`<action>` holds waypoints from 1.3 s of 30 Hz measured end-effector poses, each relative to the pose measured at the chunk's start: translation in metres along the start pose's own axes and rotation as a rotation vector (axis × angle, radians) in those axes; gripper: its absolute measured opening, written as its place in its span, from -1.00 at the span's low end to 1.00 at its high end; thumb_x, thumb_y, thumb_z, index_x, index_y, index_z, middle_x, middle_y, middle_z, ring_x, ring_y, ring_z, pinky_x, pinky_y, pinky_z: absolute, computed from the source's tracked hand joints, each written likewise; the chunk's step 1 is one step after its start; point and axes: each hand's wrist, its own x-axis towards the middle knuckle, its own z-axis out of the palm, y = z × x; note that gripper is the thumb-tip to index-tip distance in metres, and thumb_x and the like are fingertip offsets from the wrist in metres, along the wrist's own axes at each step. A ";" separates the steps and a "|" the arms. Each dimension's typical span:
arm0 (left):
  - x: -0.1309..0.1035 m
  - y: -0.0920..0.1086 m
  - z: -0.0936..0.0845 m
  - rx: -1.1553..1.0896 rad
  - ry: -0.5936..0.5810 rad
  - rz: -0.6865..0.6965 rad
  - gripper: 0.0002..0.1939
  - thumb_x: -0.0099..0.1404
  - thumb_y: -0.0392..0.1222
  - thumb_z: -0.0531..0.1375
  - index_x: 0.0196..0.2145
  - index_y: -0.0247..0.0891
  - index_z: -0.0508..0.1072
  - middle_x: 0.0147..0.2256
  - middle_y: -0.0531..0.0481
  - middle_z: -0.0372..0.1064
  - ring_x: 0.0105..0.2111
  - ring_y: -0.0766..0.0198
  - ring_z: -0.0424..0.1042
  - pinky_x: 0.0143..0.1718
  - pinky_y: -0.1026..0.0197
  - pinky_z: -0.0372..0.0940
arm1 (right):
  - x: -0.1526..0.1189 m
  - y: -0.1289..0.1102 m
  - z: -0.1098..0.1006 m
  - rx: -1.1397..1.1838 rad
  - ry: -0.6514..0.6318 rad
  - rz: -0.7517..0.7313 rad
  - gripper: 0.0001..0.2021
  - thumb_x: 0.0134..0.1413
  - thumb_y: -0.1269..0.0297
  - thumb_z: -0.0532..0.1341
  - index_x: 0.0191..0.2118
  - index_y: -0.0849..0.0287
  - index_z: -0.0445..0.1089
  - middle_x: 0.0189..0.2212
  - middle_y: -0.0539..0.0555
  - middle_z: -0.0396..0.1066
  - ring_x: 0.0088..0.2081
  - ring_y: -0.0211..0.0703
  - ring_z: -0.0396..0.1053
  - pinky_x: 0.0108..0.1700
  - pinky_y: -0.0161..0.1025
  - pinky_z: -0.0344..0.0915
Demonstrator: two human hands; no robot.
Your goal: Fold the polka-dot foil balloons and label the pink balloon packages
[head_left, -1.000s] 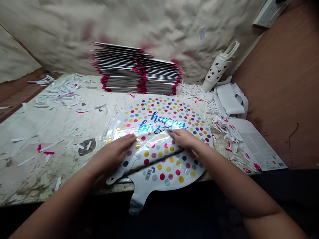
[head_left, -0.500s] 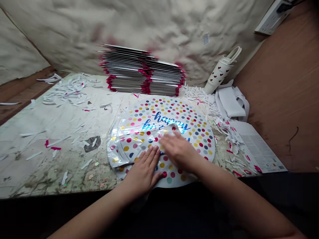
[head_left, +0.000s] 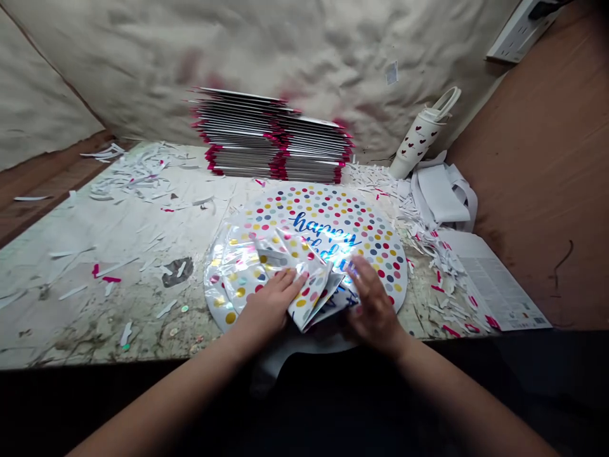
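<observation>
1. Two bare hands are over the flat, round polka-dot foil balloon, lettered "happy" in blue script, which lies at the front edge of the littered surface.
2. One folded polka-dot foil balloon lies on the round balloon's lower middle, its creased layers parting at the right.
3. The left hand rests on the folded one, fingers close together; whether it grips is hidden.
4. The right hand is at the folded one's right edge, fingers bent and partly apart; I cannot tell whether they pinch the foil.
5. Behind the round balloon stand pink-edged stacked sheets.
6. Beyond its right side are a heart-print tumbler, white coiled strip and printed card.
7. Paper scraps lie left of it.
</observation>
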 end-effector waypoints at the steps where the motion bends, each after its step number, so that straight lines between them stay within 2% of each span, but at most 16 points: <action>1: 0.000 -0.001 0.000 -0.038 -0.023 0.073 -0.48 0.28 -0.18 0.04 0.20 -0.15 0.13 0.19 -0.18 0.05 0.18 -0.03 0.05 0.08 -0.04 0.16 | -0.005 0.007 0.000 0.017 0.000 0.157 -0.20 0.03 0.34 0.17 0.30 0.05 -0.32 0.27 0.17 -0.12 0.27 0.05 -0.16 0.21 0.11 0.03; 2: 0.000 -0.002 0.001 -0.063 -0.045 0.151 -0.48 0.29 -0.16 0.04 0.20 -0.06 0.11 0.21 -0.15 0.02 0.19 -0.04 0.01 0.09 -0.05 0.15 | -0.009 0.014 0.000 0.030 -0.029 0.256 -0.12 0.01 0.32 0.19 0.30 0.11 -0.42 0.29 0.21 -0.22 0.28 0.07 -0.20 0.19 0.12 0.06; 4: 0.000 -0.004 0.002 -0.077 -0.078 0.284 -0.47 0.29 -0.21 0.04 0.19 0.08 0.08 0.24 -0.09 -0.07 0.21 -0.06 -0.07 0.12 -0.10 0.08 | -0.011 0.024 -0.001 0.046 -0.098 0.226 -0.09 0.00 0.33 0.18 0.30 0.17 -0.48 0.30 0.26 -0.28 0.29 0.09 -0.25 0.19 0.13 0.05; 9: -0.001 -0.007 0.005 -0.084 -0.114 0.501 -0.37 0.23 -0.28 0.12 0.21 0.06 0.05 0.26 -0.07 -0.15 0.24 -0.08 -0.17 0.14 -0.16 0.01 | -0.002 0.023 -0.010 0.101 -0.332 -0.348 -0.50 0.15 0.48 0.04 0.19 -0.03 0.09 0.14 0.07 0.21 0.23 -0.09 0.00 0.23 0.08 -0.08; 11: -0.004 -0.010 0.005 -0.088 -0.086 0.533 -0.44 0.24 -0.32 0.09 0.19 -0.08 0.14 0.22 -0.12 -0.01 0.22 -0.02 -0.05 0.15 -0.08 0.04 | 0.000 0.021 -0.013 0.179 -0.442 -0.355 -0.62 0.16 0.45 0.04 0.07 0.01 0.27 0.03 0.05 0.35 0.12 -0.14 0.21 0.20 0.00 0.02; 13: -0.008 -0.013 0.002 -0.165 -0.017 0.522 -0.53 0.25 -0.34 0.04 0.12 -0.17 0.25 0.13 -0.14 0.19 0.15 0.06 0.13 0.14 0.00 0.10 | 0.003 0.022 -0.014 0.289 -0.487 -0.198 -0.70 0.12 0.41 0.08 -0.04 0.07 0.37 -0.08 0.08 0.44 0.00 -0.13 0.35 0.11 -0.06 0.15; 15: -0.007 -0.014 -0.003 -0.351 0.026 0.380 -0.65 0.27 -0.28 0.02 -0.02 -0.19 0.40 -0.01 -0.10 0.37 0.02 0.13 0.32 0.06 0.08 0.21 | 0.009 0.025 -0.013 0.414 -0.522 0.058 -0.75 0.06 0.39 0.12 -0.15 0.10 0.44 -0.19 0.07 0.50 -0.11 -0.11 0.42 -0.03 -0.14 0.27; 17: 0.003 -0.014 -0.012 -0.621 -0.050 0.047 -0.75 0.26 -0.15 0.04 -0.23 -0.20 0.48 -0.26 -0.04 0.49 -0.22 0.18 0.45 -0.19 0.19 0.35 | 0.020 0.030 -0.009 0.521 -0.535 0.384 -0.83 0.05 0.35 0.13 -0.27 0.14 0.46 -0.36 0.04 0.52 -0.28 -0.13 0.46 -0.23 -0.24 0.35; 20: 0.030 -0.012 -0.024 -0.998 -0.295 -0.541 -0.74 0.20 0.01 0.09 -0.45 -0.23 0.37 -0.61 0.08 0.34 -0.60 0.32 0.37 -0.64 0.36 0.20 | 0.043 0.038 -0.002 0.533 -0.511 0.849 -0.78 0.14 0.22 0.04 -0.36 0.21 0.37 -0.61 0.00 0.39 -0.60 -0.23 0.35 -0.55 -0.31 0.31; 22: 0.048 -0.011 -0.028 -1.110 -0.386 -0.723 -0.72 0.16 0.03 0.14 -0.50 -0.24 0.28 -0.68 0.12 0.25 -0.71 0.36 0.29 -0.73 0.39 0.08 | 0.056 0.039 0.000 0.473 -0.470 0.990 -0.74 0.18 0.17 -0.01 -0.27 0.21 0.32 -0.65 -0.01 0.34 -0.68 -0.24 0.29 -0.62 -0.30 0.27; 24: 0.062 -0.010 -0.028 -1.125 -0.404 -0.766 -0.72 0.14 -0.01 0.17 -0.52 -0.24 0.24 -0.69 0.12 0.24 -0.74 0.35 0.28 -0.75 0.39 0.05 | 0.063 0.035 0.002 0.328 -0.346 0.907 -0.72 0.19 0.16 -0.03 -0.13 0.21 0.27 -0.50 0.08 0.42 -0.56 -0.17 0.37 -0.51 -0.22 0.33; 26: 0.068 -0.008 -0.026 -1.144 -0.400 -0.798 -0.73 0.13 -0.03 0.19 -0.53 -0.24 0.22 -0.70 0.10 0.24 -0.74 0.31 0.29 -0.76 0.38 0.05 | 0.066 0.025 0.006 0.133 -0.248 0.655 -0.69 0.21 0.22 -0.06 -0.02 0.21 0.24 -0.24 0.20 0.43 -0.26 -0.06 0.42 -0.24 -0.12 0.36; 29: 0.066 -0.007 -0.027 -1.190 -0.358 -0.808 -0.73 0.13 -0.08 0.20 -0.55 -0.25 0.22 -0.71 0.11 0.21 -0.74 0.33 0.29 -0.73 0.35 0.13 | 0.067 0.013 0.022 -0.056 -0.361 0.301 -0.61 0.23 0.28 -0.12 0.08 0.25 0.23 0.11 0.26 0.20 0.17 0.05 0.07 0.15 0.03 0.03; 32: 0.056 -0.011 -0.041 -1.242 -0.266 -0.762 -0.82 0.13 -0.16 0.22 -0.48 -0.29 0.30 -0.61 0.06 0.31 -0.63 0.37 0.36 -0.57 0.33 0.28 | 0.068 0.013 0.040 -0.077 -0.548 0.294 -0.48 0.22 0.05 -0.12 0.25 0.10 -0.01 0.29 0.11 -0.18 0.29 0.09 -0.28 0.23 0.15 -0.28; 35: 0.043 -0.021 -0.060 -1.381 -0.159 -0.812 -0.78 0.07 -0.26 0.26 -0.30 -0.30 0.36 -0.32 -0.09 0.43 -0.39 0.28 0.46 -0.41 0.28 0.37 | 0.068 0.018 0.047 -0.060 -0.587 0.333 -0.43 0.20 -0.08 -0.19 0.28 -0.05 -0.17 0.32 0.00 -0.36 0.30 0.02 -0.42 0.24 0.14 -0.40; 39: 0.046 -0.026 -0.061 -1.498 -0.375 -0.935 -0.73 0.00 -0.21 0.32 -0.34 -0.30 0.36 -0.31 -0.12 0.44 -0.36 0.18 0.48 -0.41 0.21 0.40 | 0.070 0.016 0.049 -0.025 -0.571 0.333 -0.43 0.20 -0.08 -0.20 0.28 -0.04 -0.17 0.32 0.02 -0.35 0.30 0.00 -0.42 0.24 0.11 -0.44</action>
